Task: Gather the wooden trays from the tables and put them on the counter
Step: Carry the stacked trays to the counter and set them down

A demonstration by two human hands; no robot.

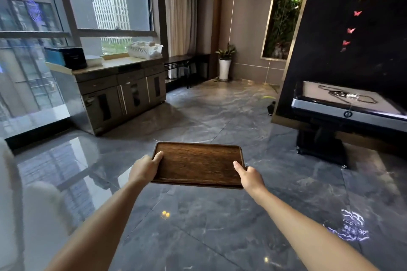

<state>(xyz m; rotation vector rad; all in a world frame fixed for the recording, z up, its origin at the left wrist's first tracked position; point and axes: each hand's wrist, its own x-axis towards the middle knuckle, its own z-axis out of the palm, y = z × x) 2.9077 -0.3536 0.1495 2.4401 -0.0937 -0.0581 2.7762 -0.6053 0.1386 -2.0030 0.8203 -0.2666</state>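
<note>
A dark wooden tray (198,164), empty and level, is carried in front of me above the marble floor. My left hand (145,168) grips its left edge with the thumb on the rim. My right hand (250,176) grips its right edge, thumb lying inside the tray. The counter (114,64), a light top on dark cabinets, stands by the window at the left, some way ahead of the tray.
On the counter are a black box (73,57), a stack of white plates (94,60) and a white basket (145,49). A table (352,108) with a cord on it stands at the right against a dark panel. A potted plant (225,64) stands in the far corner.
</note>
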